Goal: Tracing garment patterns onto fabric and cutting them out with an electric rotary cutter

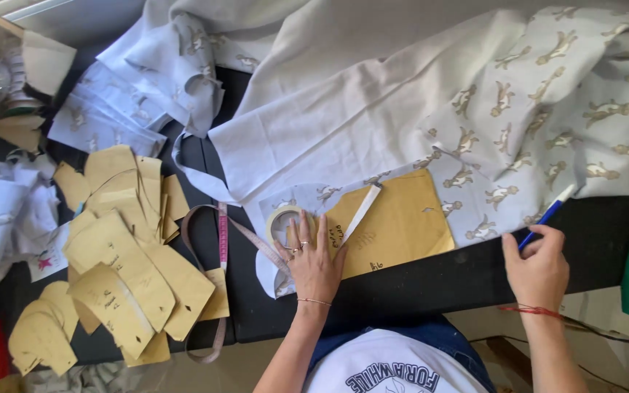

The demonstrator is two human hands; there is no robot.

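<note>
Head view: my hands were on the pattern piece and the pen at the bench edge.

Looking down, my left hand lay flat with fingers spread on the near left corner of the tan paper pattern piece, which sat on the printed pale fabric over the black bench. A roll of tape touched my fingertips just to the left, and a white ruler slanted across the pattern just above that hand. My right hand was well apart to the right, closed around a blue pen whose tip pointed up at the fabric edge. A measuring tape looped beside loose tan pattern pieces further left.
</note>
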